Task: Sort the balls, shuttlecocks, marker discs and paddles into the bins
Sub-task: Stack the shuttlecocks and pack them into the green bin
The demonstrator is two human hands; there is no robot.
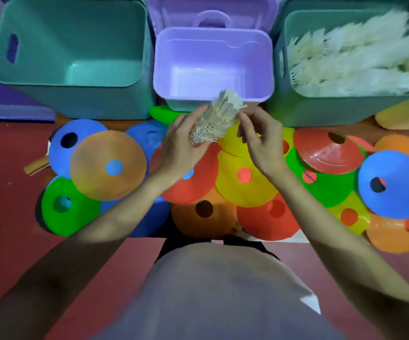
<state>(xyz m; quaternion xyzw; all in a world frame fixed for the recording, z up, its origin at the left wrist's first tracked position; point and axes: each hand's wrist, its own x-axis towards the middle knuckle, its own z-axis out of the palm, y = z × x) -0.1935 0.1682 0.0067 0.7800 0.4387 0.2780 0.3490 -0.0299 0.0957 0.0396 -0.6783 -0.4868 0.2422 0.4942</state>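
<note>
Gripping a shuttlecock stack, the left hand (right hand loosely curled, holding nothing) should next carry it to the far-right bin.

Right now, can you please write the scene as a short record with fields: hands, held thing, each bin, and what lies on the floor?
left hand: left hand grips a stack of shuttlecocks near its cork end
right hand: right hand, fingers curled beside the stack's feathers; contact unclear
left teal bin: left teal bin holds nothing visible
purple bin: purple bin holds nothing visible
right teal bin: right teal bin holds rows of white shuttlecocks
floor: marker discs in many colours, overlapping, in front of the bins
</note>
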